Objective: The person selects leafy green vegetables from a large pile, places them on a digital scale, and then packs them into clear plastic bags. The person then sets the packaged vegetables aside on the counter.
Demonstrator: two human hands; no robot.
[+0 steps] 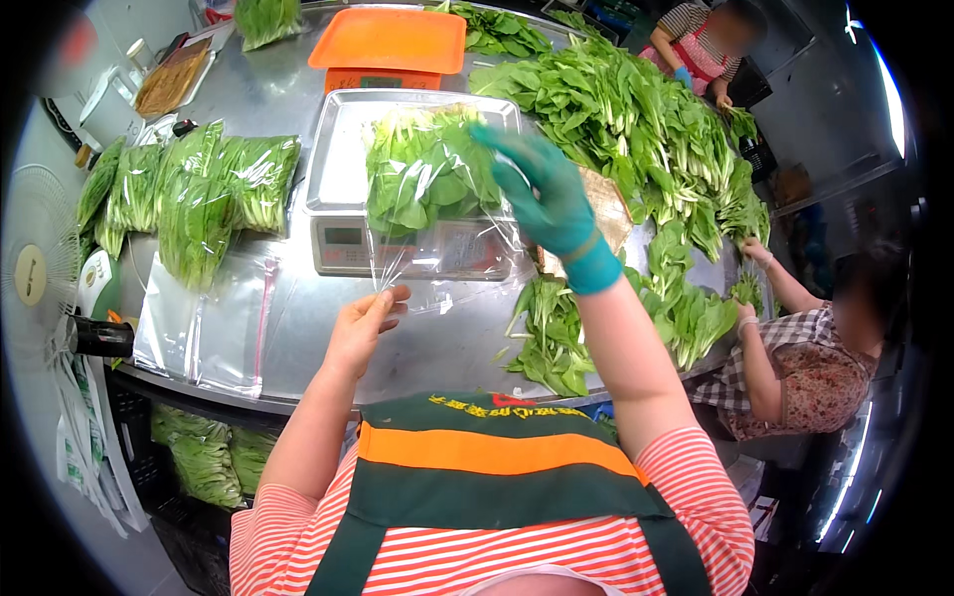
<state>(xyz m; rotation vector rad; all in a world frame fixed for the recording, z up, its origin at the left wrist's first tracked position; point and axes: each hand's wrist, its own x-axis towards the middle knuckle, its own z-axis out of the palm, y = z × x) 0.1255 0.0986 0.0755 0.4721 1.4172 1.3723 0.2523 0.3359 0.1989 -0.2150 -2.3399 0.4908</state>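
A clear plastic bag (417, 201) with leafy greens (428, 167) inside lies over the metal tray (335, 160) of a digital scale (344, 257). My left hand (365, 324), bare, pinches the bag's gathered near edge between thumb and fingers, just in front of the scale. My right hand (551, 197), in a green glove, is at the right side of the bagged greens, its fingers spread and slightly blurred. Whether its fingertips touch the bag cannot be told.
Bagged greens (257, 182) and flat plastic bags (223, 328) lie at left. An orange scale tray (391, 37) stands behind. Loose greens (618, 112) are heaped at right, with more (555, 339) near the front edge. Two other people handle greens at far right. A fan (30, 276) is at far left.
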